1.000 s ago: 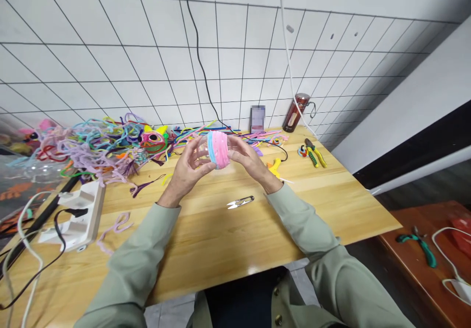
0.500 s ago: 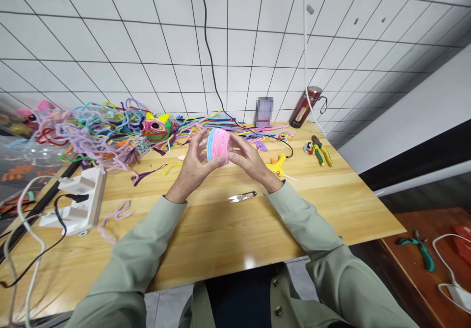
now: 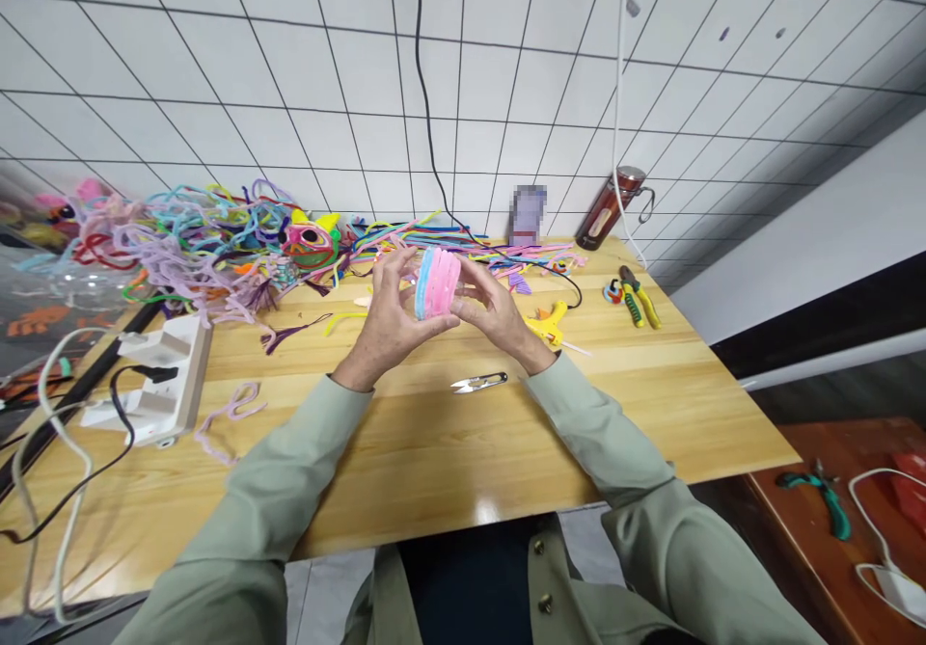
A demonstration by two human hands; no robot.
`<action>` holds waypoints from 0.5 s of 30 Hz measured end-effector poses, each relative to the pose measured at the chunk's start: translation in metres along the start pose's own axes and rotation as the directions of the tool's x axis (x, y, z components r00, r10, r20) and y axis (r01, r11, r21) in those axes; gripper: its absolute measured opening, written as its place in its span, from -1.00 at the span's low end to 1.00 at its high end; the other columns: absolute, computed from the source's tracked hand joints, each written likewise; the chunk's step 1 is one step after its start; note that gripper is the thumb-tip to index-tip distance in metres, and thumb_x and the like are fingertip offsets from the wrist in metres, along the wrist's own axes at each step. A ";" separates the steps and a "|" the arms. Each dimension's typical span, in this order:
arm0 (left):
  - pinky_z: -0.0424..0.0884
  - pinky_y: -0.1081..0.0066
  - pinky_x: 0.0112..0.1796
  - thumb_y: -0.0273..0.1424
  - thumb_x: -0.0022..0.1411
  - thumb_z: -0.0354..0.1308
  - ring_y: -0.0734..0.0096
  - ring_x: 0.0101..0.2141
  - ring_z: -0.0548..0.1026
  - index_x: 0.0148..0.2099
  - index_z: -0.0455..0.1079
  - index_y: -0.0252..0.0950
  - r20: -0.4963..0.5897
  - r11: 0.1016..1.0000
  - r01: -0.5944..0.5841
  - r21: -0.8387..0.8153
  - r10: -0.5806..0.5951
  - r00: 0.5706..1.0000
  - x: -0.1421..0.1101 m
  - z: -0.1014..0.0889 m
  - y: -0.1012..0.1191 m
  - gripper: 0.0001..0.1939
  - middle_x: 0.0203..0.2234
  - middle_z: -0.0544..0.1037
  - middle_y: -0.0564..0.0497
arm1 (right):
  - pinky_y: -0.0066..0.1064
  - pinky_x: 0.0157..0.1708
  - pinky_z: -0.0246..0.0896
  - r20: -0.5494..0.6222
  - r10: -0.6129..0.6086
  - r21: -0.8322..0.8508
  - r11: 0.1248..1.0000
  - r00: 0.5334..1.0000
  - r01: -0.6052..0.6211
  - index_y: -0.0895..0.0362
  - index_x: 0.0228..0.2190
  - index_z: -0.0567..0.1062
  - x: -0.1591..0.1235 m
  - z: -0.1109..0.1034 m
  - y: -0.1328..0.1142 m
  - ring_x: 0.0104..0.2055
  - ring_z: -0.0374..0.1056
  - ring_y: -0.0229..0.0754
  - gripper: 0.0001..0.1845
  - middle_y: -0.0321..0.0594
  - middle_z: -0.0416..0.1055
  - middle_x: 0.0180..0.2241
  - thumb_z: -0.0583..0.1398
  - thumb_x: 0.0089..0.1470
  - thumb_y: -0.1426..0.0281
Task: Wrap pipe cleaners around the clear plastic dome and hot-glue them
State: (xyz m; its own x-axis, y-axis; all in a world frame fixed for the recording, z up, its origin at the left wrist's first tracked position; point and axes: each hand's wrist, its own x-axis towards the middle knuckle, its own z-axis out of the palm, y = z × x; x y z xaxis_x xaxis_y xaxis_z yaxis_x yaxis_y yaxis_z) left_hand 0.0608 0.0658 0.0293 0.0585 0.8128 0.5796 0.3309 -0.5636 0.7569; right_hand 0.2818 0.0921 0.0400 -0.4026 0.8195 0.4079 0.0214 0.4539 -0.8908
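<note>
A pink and light blue ring of coiled fuzzy craft stems (image 3: 442, 283) is held up above the table between both hands. My left hand (image 3: 391, 312) is closed on its blue side, with the thumb along the lower edge. On the pink side, my right hand (image 3: 492, 309) grips it with fingers curved behind. The far fingertips are partly hidden by the ring. Below the hands, thread snips (image 3: 478, 383) lie on the wooden table (image 3: 463, 462). A yellow glue gun (image 3: 548, 324) rests just beyond my right wrist.
Heaped fuzzy stems (image 3: 209, 250) run along the wall at the left. A white power strip (image 3: 170, 385) with plugs and cables is on the left. At the back right stand a phone (image 3: 528, 214) and a brown flask (image 3: 612, 208), with pliers (image 3: 640, 296) nearer.
The ring stays between both hands and has turned slightly. The camera view has shifted a little, so most things appear slightly moved in the picture.
</note>
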 end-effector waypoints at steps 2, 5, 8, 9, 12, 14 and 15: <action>0.64 -0.14 0.24 0.21 0.01 0.68 -0.28 0.40 0.44 0.57 0.21 -0.08 0.021 0.993 -0.057 0.105 0.055 0.998 0.002 -0.006 -0.001 0.26 0.48 0.28 -0.32 | 0.14 0.44 0.43 -0.012 -0.017 -0.042 0.999 1.000 0.017 -0.08 0.51 0.40 0.000 0.000 0.001 0.49 0.37 0.25 0.10 0.00 0.41 0.48 0.42 0.15 -0.33; 0.70 -0.06 0.13 0.16 0.12 0.65 -0.20 0.31 0.53 0.61 0.17 -0.06 0.070 0.983 -0.089 0.158 0.079 0.994 0.003 -0.012 -0.001 0.21 0.48 0.31 -0.32 | 0.19 0.49 0.37 -0.022 -0.049 -0.121 0.992 0.999 0.046 -0.11 0.51 0.40 -0.001 0.000 0.001 0.52 0.32 0.26 0.08 0.00 0.41 0.48 0.40 0.17 -0.35; 0.70 -0.05 0.16 0.08 0.22 0.61 -0.24 0.40 0.47 0.63 0.15 -0.07 0.089 0.979 -0.117 0.164 0.104 0.991 0.001 -0.012 0.001 0.13 0.50 0.30 -0.32 | 0.22 0.55 0.27 -0.021 -0.071 -0.154 0.986 0.997 0.067 -0.11 0.52 0.40 -0.004 0.000 0.000 0.57 0.24 0.26 0.04 0.00 0.38 0.50 0.35 0.23 -0.35; 0.69 -0.06 0.19 0.06 0.24 0.60 -0.25 0.45 0.43 0.63 0.15 -0.08 0.087 0.979 -0.127 0.159 0.115 0.990 0.000 -0.011 0.001 0.11 0.51 0.29 -0.33 | 0.21 0.55 0.27 -0.027 -0.073 -0.155 0.986 0.997 0.068 -0.11 0.52 0.41 -0.005 0.000 -0.001 0.57 0.23 0.26 0.02 0.00 0.36 0.51 0.33 0.26 -0.35; 0.68 -0.07 0.24 0.02 0.26 0.59 -0.25 0.50 0.37 0.62 0.17 -0.09 0.065 0.982 -0.131 0.140 0.123 0.990 -0.004 -0.007 0.002 0.08 0.53 0.27 -0.33 | 0.18 0.55 0.30 -0.052 -0.068 -0.151 0.987 0.996 0.059 -0.12 0.52 0.41 -0.007 0.003 -0.005 0.58 0.24 0.23 -0.01 -0.01 0.32 0.53 0.27 0.30 -0.36; 0.68 -0.08 0.26 0.01 0.24 0.61 -0.24 0.50 0.38 0.61 0.17 -0.09 0.050 0.983 -0.120 0.139 0.114 0.992 -0.006 -0.004 0.003 0.08 0.53 0.27 -0.32 | 0.17 0.57 0.27 -0.059 -0.067 -0.155 0.986 0.996 0.057 -0.14 0.52 0.40 -0.008 0.005 -0.007 0.60 0.22 0.23 -0.01 -0.04 0.30 0.56 0.24 0.30 -0.39; 0.68 -0.08 0.26 0.00 0.24 0.61 -0.24 0.49 0.38 0.61 0.17 -0.08 0.046 0.983 -0.116 0.141 0.110 0.993 -0.007 -0.003 0.004 0.07 0.53 0.27 -0.32 | 0.18 0.58 0.24 -0.058 -0.065 -0.161 0.986 0.996 0.055 -0.14 0.53 0.39 -0.008 0.006 -0.007 0.61 0.20 0.23 0.00 -0.06 0.30 0.57 0.23 0.30 -0.39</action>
State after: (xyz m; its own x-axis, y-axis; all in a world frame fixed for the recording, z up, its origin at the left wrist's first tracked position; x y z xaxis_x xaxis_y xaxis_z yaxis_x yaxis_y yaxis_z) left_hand 0.0588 0.0577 0.0290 0.1377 0.7516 0.6451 0.4514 -0.6273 0.6346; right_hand 0.2792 0.0799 0.0419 -0.3494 0.8074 0.4755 0.1461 0.5482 -0.8235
